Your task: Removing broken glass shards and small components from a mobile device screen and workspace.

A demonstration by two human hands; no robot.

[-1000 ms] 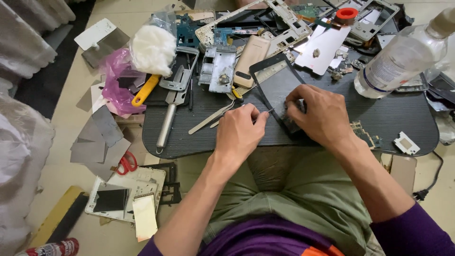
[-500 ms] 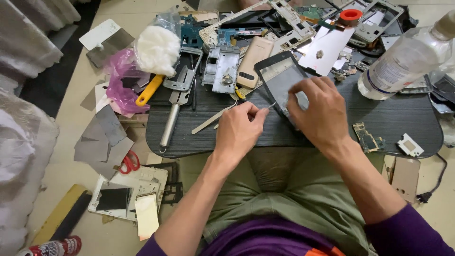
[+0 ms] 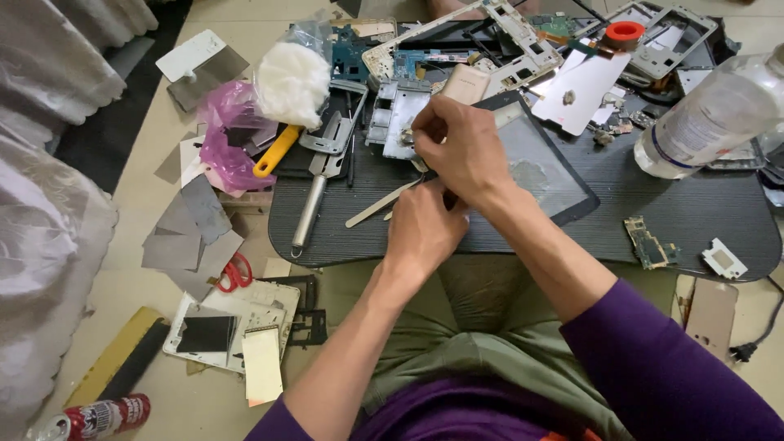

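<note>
Head view looks down on the right hand (image 3: 464, 151) — fingers curled, pinching something too small to tell — crossing above the left hand (image 3: 425, 224), closed in a loose fist. Both rest at the near-left corner of a dark glass tablet screen panel (image 3: 547, 167); a pale flat pry stick (image 3: 380, 206) lies just left.

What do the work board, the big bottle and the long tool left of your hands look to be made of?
Work board: dark, matte, with fine grain lines, likely laminate or wood-look board. Bottle: clear, see-through, probably plastic. Long tool: grey, shiny shaft and head, most likely bare metal.
</note>
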